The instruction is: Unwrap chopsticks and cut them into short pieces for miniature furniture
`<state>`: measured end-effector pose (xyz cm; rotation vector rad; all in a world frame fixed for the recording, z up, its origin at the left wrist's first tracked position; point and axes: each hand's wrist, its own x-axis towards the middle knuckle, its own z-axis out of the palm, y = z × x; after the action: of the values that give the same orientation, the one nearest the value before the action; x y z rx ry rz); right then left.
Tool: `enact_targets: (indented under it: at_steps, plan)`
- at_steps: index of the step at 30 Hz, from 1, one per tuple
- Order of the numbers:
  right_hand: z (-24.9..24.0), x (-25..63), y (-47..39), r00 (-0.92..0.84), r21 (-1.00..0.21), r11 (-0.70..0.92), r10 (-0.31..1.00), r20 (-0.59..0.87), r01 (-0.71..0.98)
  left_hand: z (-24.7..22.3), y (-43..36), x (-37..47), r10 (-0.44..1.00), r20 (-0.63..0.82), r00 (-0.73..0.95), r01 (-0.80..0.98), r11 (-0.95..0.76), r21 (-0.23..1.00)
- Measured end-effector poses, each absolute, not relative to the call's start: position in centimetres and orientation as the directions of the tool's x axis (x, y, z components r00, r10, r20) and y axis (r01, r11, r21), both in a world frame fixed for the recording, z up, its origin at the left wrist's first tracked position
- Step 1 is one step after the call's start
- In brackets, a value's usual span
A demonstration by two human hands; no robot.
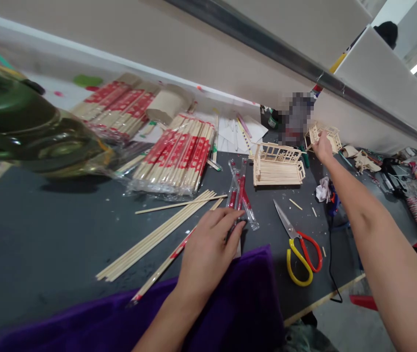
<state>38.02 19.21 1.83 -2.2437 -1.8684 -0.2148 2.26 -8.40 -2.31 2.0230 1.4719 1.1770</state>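
Observation:
My left hand (208, 244) rests low over the table, fingers bent, with a gap between thumb and forefinger and nothing seen held. Just beyond its fingertips lie clear and red chopstick wrappers (241, 188). A wrapped pair of chopsticks (164, 269) runs beneath that hand, beside a bundle of bare chopsticks (157, 239). Stretched far to the right, my right hand (324, 148) grips a small wooden stick model (333, 138); its fingertips are partly hidden. Left of that stands a larger stick model (280, 171) with a slatted base and a railing.
Scissors (298, 249) with red and yellow handles lie open at centre right. A blue glue gun (334, 203) and its cord are near my right forearm. Packed chopsticks (179, 156), a green bottle (28, 122) and a purple cloth (238, 303) surround the work.

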Motion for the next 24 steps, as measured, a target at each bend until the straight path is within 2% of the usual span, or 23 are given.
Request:
enact_targets:
  at_steps: [10, 19, 24]
  plan:
    - [2.0, 37.7, 19.3, 0.195, -0.011, -0.198, 0.953, 0.233, 0.98, -2.1, -8.4, 2.3, 0.914, 0.396, 0.092, 0.586, -0.371, 0.72]
    - [0.8, 37.3, 19.0, 0.354, -0.24, -0.29, 0.888, 0.294, 0.927, -2.2, -8.4, 2.2, 0.905, 0.413, 0.101, 0.584, -0.39, 0.713]
    - [0.3, 37.4, 19.2, 0.369, -0.271, -0.291, 0.878, 0.305, 0.918, -2.3, -8.4, 2.2, 0.915, 0.392, 0.093, 0.583, -0.369, 0.724]
